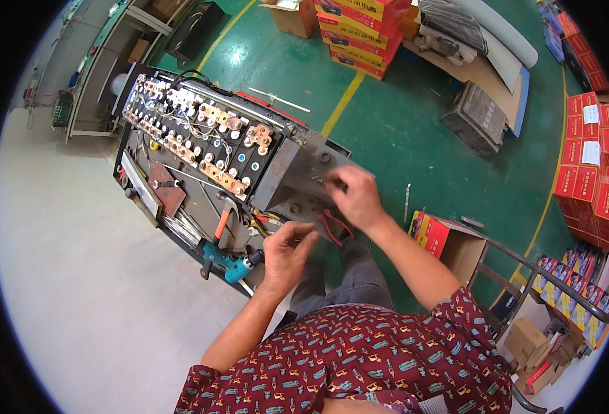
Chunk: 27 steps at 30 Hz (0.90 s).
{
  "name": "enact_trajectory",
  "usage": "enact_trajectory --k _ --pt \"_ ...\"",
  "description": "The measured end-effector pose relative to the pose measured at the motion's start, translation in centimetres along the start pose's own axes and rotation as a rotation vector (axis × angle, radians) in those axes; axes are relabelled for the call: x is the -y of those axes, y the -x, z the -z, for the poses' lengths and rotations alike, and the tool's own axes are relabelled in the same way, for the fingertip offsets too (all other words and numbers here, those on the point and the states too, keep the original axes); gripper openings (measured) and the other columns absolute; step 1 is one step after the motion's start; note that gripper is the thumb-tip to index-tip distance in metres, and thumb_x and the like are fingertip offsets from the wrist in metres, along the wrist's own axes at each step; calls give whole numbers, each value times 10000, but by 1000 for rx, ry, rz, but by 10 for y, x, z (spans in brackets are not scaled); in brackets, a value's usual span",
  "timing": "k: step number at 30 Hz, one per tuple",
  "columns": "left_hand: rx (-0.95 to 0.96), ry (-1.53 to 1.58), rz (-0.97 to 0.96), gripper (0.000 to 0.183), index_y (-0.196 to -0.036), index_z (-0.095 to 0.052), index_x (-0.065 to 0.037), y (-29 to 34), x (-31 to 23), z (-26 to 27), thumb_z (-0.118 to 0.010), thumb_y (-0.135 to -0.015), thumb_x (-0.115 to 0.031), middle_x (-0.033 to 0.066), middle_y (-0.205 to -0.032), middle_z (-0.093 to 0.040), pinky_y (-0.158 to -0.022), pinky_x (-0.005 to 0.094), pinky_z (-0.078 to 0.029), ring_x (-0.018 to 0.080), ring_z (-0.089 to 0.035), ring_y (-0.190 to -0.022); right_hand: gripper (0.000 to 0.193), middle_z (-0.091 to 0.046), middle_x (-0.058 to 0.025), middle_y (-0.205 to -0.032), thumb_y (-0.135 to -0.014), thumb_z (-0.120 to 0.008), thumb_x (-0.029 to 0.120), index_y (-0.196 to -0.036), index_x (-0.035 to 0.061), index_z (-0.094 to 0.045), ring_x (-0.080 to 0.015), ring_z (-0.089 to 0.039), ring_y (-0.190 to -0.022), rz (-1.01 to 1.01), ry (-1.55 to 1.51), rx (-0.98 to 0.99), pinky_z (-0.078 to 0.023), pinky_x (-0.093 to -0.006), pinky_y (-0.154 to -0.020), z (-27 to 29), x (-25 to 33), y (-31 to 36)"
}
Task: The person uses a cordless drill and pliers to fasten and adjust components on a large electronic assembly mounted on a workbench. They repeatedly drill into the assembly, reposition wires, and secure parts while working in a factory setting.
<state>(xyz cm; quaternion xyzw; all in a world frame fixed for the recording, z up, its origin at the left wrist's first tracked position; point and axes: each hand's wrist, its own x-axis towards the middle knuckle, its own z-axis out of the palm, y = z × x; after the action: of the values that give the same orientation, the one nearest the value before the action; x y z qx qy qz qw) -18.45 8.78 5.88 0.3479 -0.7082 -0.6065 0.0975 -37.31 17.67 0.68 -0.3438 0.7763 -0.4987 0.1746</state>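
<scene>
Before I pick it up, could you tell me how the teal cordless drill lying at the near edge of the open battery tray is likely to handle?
The teal cordless drill looks rigid and probably hefty for its size. Lying on its side by the left hand, it seems unlikely to roll, but it sits close to the edge of the black metal tray, so a push might tip it off.

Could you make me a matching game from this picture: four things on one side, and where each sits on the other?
Things:
1. cordless drill
2. left hand
3. right hand
4. open cardboard box

Places:
A. on the grey plate at the battery pack's end
B. on the green floor, right of the forearm
C. pinching thin wires at the pack's near edge
D. lying at the pack's near edge, left of the left hand

Pairs: 1-D, 2-C, 3-A, 4-B
</scene>
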Motion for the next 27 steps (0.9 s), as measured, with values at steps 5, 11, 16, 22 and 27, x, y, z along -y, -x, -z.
enact_trajectory --k 5,11,16,22,27 --pt "60 1 70 160 -1058 -697 26 9 -2 0 -754 -913 -14 26 -908 -713 -768 244 -535 70 -645 -835 152 -628 -99 -995 -769 -801 127 -877 71 -710 -319 -592 -1024 174 338 -26 -494 -439 -868 -28 -38 -54" --pt "61 10 62 145 -1040 -708 17 14 0 -5 -751 -912 -36 57 -867 -731 -724 264 -545 86 -670 -791 180 -589 -84 -991 -740 -806 151 -849 77 -684 -291 -568 -1024 321 459 89 -444 -432 -873 -31 -45 -70" --pt "77 -2 53 154 -1050 -704 19 17 0 -3 -749 -915 -42 70 -875 -735 -732 269 -551 92 -678 -804 140 -584 -71 -939 -735 -758 157 -802 82 -661 -275 -576 -970 509 451 89 -441 -439 -838 -33 -58 -76" --pt "79 -15 83 151 -1048 -702 18 22 4 0 -745 -917 -44 75 -876 -735 -738 271 -551 96 -680 -806 119 -588 -64 -929 -769 -723 139 -840 89 -642 -276 -590 -926 583 456 75 -463 -432 -815 -39 -75 -75" --pt "93 -4 68 165 -1084 -681 34 24 8 2 -726 -939 -30 6 -852 -685 -702 233 -519 60 -616 -770 124 -603 -93 -987 -785 -719 135 -864 82 -640 -311 -594 -1011 477 302 165 -478 -441 -848 -30 -69 -76"
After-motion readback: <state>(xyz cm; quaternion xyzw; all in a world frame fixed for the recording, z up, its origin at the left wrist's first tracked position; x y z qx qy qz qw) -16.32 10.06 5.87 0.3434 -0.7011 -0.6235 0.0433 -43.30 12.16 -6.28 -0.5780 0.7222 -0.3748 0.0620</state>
